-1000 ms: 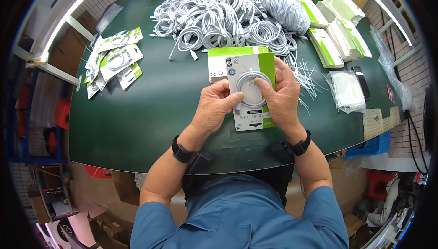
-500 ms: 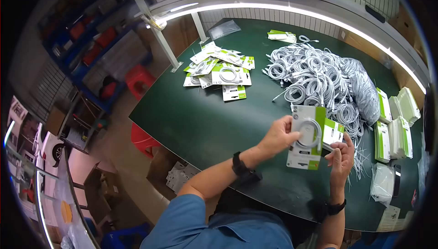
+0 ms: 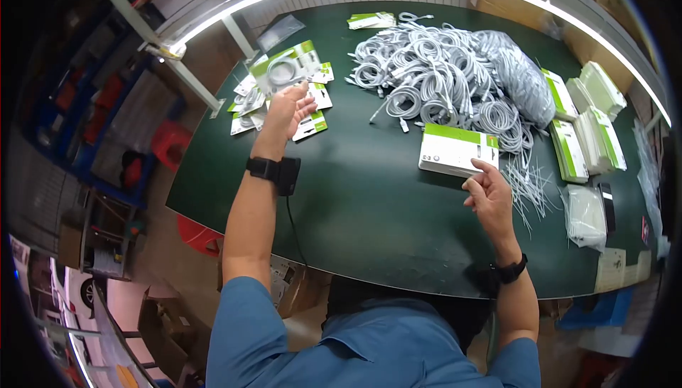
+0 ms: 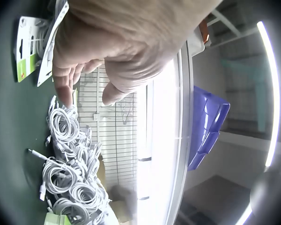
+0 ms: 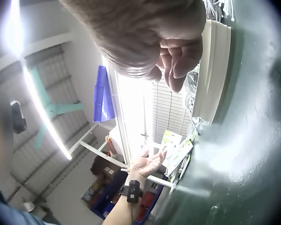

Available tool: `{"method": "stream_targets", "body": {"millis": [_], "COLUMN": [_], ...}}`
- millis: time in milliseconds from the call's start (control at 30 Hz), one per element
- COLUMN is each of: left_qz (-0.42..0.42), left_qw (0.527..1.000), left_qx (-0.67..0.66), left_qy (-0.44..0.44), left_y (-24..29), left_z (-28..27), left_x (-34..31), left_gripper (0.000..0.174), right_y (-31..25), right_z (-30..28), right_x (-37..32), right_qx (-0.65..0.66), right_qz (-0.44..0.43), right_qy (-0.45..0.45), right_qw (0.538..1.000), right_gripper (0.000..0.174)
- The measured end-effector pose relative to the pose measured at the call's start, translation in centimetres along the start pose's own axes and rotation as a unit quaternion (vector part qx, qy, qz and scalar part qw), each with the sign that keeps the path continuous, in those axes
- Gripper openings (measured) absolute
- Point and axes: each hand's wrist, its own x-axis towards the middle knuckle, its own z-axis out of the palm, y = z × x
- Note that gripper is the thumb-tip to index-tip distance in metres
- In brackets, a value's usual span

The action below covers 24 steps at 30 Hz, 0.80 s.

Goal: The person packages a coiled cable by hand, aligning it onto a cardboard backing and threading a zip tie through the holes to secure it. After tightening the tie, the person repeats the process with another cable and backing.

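Observation:
My left hand (image 3: 288, 112) reaches over the pile of carded cables (image 3: 310, 126) at the left of the table. Just beyond its fingers is a white-and-green card with a coiled cable (image 3: 283, 69), slightly blurred above the pile. In the left wrist view the thumb stands apart from the fingers, with nothing between them. My right hand (image 3: 491, 196) hangs loosely curled and holds nothing. Its index fingertip is right at the front edge of a stack of white-and-green cards (image 3: 451, 148).
A large heap of coiled white cables (image 3: 426, 68) covers the back middle, beside a plastic-wrapped bundle (image 3: 515, 75). Loose white ties (image 3: 529, 185) lie right of the card stack. More card stacks (image 3: 593, 139), a clear bag (image 3: 585, 214) and a phone (image 3: 607, 203) are farther right.
The left hand has carried the carded cable from in front of me to the left pile and its fingers have come off it. The right hand has let go of the card and stays by the stack.

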Motion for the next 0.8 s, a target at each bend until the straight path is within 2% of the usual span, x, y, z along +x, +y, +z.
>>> {"method": "stream_targets", "body": {"millis": [100,200,300,333,367,467,600,633,733,800], "left_qz": [-0.006,-0.001,0.096,0.133,0.209,0.204,0.130,0.161,0.145,0.188], "left_qw": [0.991,0.978,0.955,0.941,0.907,0.842,0.888,0.911,0.947,0.964], "left_qx": [0.114,0.185,0.275,0.306,0.364,0.497,0.436,0.378,0.286,0.188], "left_qy": [-0.070,-0.100,-0.064,-0.049,-0.038,-0.047,-0.068,-0.028,0.003,-0.010], "left_y": [-4.4,-7.2,-8.7,-9.1,-10.8,-12.6,-12.5,-12.7,-11.1,-10.2], "left_z": [2.0,5.5,9.8,11.0,11.1,13.0,14.4,14.7,14.2,14.9], "left_x": [-1.8,-2.0,-0.4,0.5,2.8,5.6,5.7,5.2,3.0,0.2], "left_gripper": [0.060,0.055,0.053,0.053,0.053,0.054,0.041,0.034,0.029,0.021], "right_y": [0.0,1.3,1.1,0.9,0.9,0.8,0.8,0.8,0.4,0.0], "right_z": [0.1,-0.1,0.1,0.1,0.1,-0.1,-0.2,-0.2,-0.1,0.1], "right_x": [0.1,0.4,0.3,0.1,0.1,0.1,0.0,0.0,-0.1,-0.3], "right_qx": [-0.011,-0.018,-0.025,-0.030,-0.034,-0.042,-0.043,-0.042,-0.040,-0.021], "right_qz": [-0.009,-0.023,-0.040,-0.044,-0.046,-0.052,-0.054,-0.056,-0.068,-0.059], "right_qy": [-0.007,-0.017,-0.003,0.000,0.005,-0.005,-0.010,-0.011,-0.012,-0.029], "right_qw": [1.000,0.999,0.999,0.999,0.998,0.998,0.998,0.997,0.997,0.998], "right_gripper": [0.034,0.031,0.023,0.022,0.020,0.020,0.018,0.017,0.017,0.018]}}
